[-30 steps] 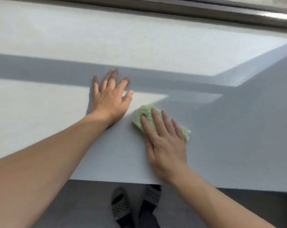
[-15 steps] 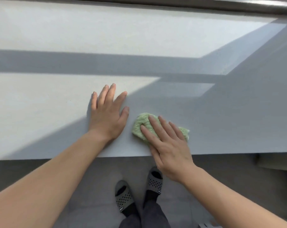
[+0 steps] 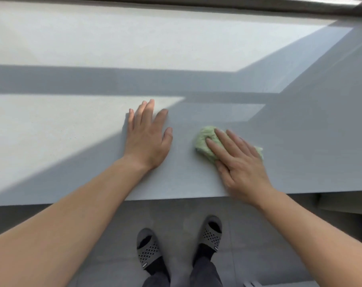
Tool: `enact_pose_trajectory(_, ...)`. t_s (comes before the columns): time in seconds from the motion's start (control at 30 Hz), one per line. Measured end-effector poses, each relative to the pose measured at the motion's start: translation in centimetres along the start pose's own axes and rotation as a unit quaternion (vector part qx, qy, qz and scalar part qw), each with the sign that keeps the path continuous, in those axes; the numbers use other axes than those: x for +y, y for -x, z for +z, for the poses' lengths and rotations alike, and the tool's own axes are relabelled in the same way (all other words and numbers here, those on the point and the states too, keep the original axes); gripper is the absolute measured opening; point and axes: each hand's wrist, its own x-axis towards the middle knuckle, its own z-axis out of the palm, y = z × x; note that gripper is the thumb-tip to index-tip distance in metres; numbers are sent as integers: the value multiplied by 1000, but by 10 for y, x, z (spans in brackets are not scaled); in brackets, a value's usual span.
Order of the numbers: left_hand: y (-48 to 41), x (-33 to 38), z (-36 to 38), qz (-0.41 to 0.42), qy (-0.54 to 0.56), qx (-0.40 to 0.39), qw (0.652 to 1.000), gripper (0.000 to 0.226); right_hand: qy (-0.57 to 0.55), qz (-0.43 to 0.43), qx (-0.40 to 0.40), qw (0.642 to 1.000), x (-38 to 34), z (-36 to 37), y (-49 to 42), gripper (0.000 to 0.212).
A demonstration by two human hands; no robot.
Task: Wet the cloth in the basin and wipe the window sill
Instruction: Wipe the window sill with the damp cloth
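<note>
A wide pale window sill (image 3: 72,141) fills most of the view, part sunlit and part in shadow. A folded green cloth (image 3: 204,141) lies on the sill near its front edge. My right hand (image 3: 238,162) presses flat on the cloth with straight fingers and covers its right half. My left hand (image 3: 148,137) rests flat on the bare sill a short way left of the cloth, fingers spread. No basin is in view.
The dark window frame (image 3: 196,3) runs along the far edge of the sill. Below the sill's front edge is a grey tiled floor (image 3: 176,214) with my two feet in grey slippers (image 3: 149,249).
My right hand has slid the cloth to the right, away from my left hand, so the gap between them is wider. The left hand stays flat on the sill.
</note>
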Motion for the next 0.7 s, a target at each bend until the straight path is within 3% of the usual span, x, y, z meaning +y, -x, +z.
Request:
enact_pose_trajectory(0.07, -16, 11, 4, 3, 4, -6, 1000, 60, -33, 139, 20, 989, 20, -8, -26, 56)
enact_pose_trajectory(0.13, -35, 20, 9, 1, 0, -6, 1000, 58, -33, 186, 33, 981, 14, -7, -36, 58)
enact_pose_trajectory(0.3, -62, 37, 17, -63, -32, -5, 998, 53, 5, -72, -10, 997, 7, 0, 8, 57)
enact_pose_trajectory(0.37, -61, 38, 20, -64, -50, 2, 997, 54, 12, -111, -24, 993, 36, -7, -12, 58)
enact_pose_trajectory(0.4, -60, 38, 20, -63, -54, 3, 997, 55, 11, -84, -17, 996, 51, -12, -29, 57)
enact_pose_trajectory(0.5, -60, 39, 20, -69, -61, -1, 996, 57, -47, 113, 7, 992, 80, -28, -98, 56)
enact_pose_trajectory(0.57, -60, 40, 19, -70, -66, -1, 995, 59, -55, 174, 20, 983, 71, -28, -122, 57)
enact_pose_trajectory(0.6, -60, 40, 19, -70, -67, -2, 995, 60, -45, 151, 20, 987, 61, -25, -122, 58)
enact_pose_trajectory(0.7, -60, 42, 18, -73, -65, -2, 995, 61, -15, -39, -19, 999, 50, -16, -99, 56)
